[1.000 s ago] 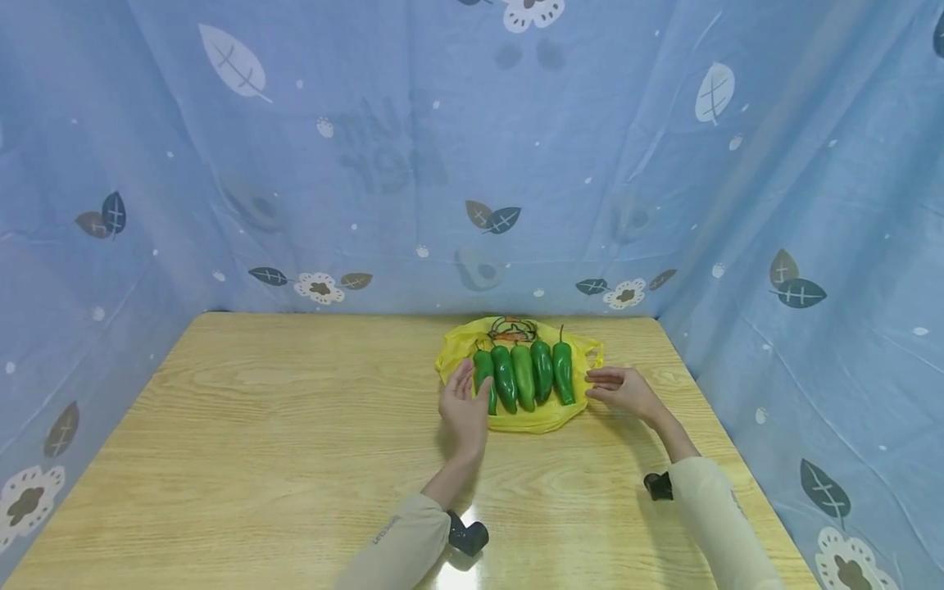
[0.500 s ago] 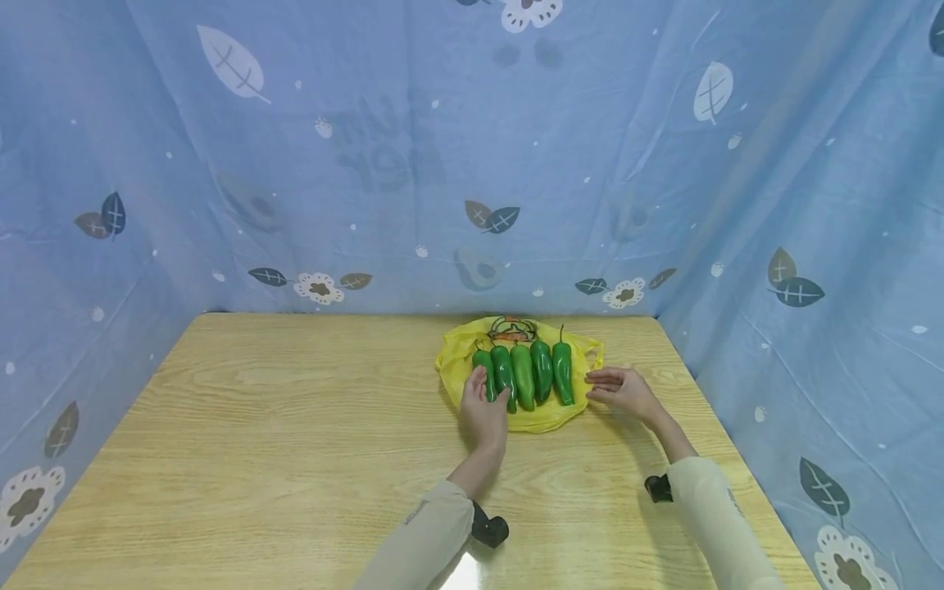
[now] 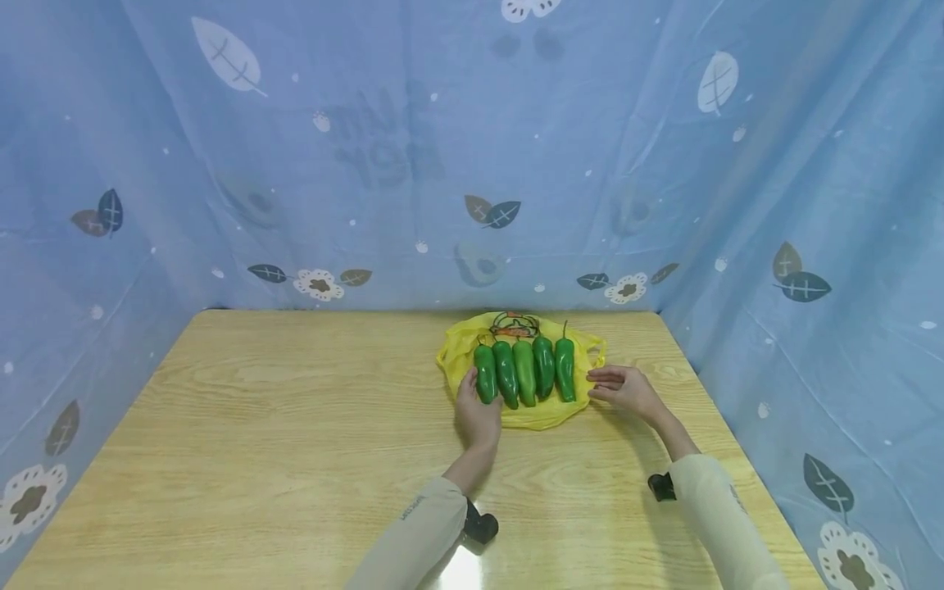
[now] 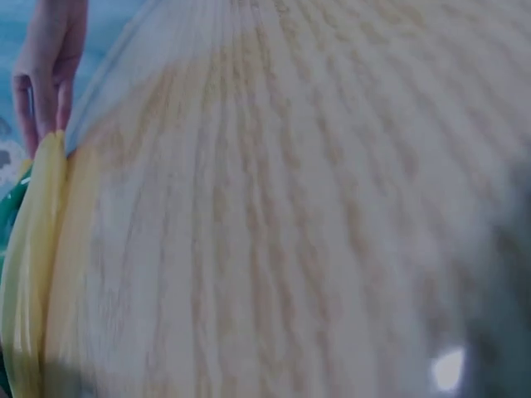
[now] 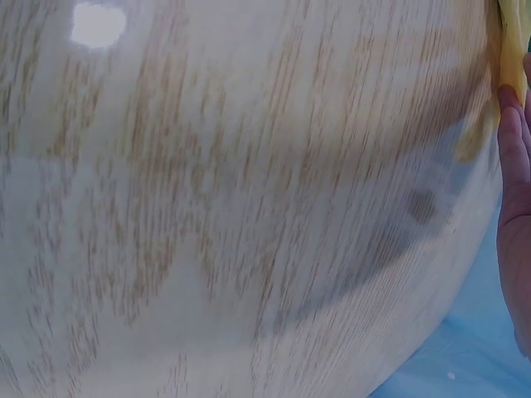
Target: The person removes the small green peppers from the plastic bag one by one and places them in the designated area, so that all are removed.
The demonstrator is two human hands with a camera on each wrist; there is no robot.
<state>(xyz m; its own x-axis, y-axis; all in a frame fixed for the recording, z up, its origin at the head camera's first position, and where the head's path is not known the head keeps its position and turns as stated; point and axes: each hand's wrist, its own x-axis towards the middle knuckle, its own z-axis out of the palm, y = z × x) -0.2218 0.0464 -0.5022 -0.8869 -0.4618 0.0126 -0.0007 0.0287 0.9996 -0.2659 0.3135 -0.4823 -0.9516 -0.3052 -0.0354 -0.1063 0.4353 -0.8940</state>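
Note:
Several long green chili peppers lie side by side on a crumpled yellow plastic bag [image 3: 542, 419] near the back of the table. My left hand [image 3: 478, 416] holds the lower end of the leftmost green pepper [image 3: 485, 373], its fingers along the left side and its thumb at the lower right. My right hand [image 3: 627, 392] is at the bag's right edge, fingers stretched toward the peppers and touching the yellow plastic [image 5: 513, 50] in the right wrist view. The left wrist view shows the right hand [image 4: 51, 66] above the bag's edge; the left hand is out of that view.
The wooden table [image 3: 280, 426] extends widely to the left and in front. A blue patterned curtain [image 3: 413, 164] hangs behind it and along both sides. Black wrist cameras [image 3: 481, 524] sit at the sleeves.
My left hand has shifted right onto the leftmost pepper, and its fingers have come in around that pepper's lower end. The right hand has stayed at the bag's edge.

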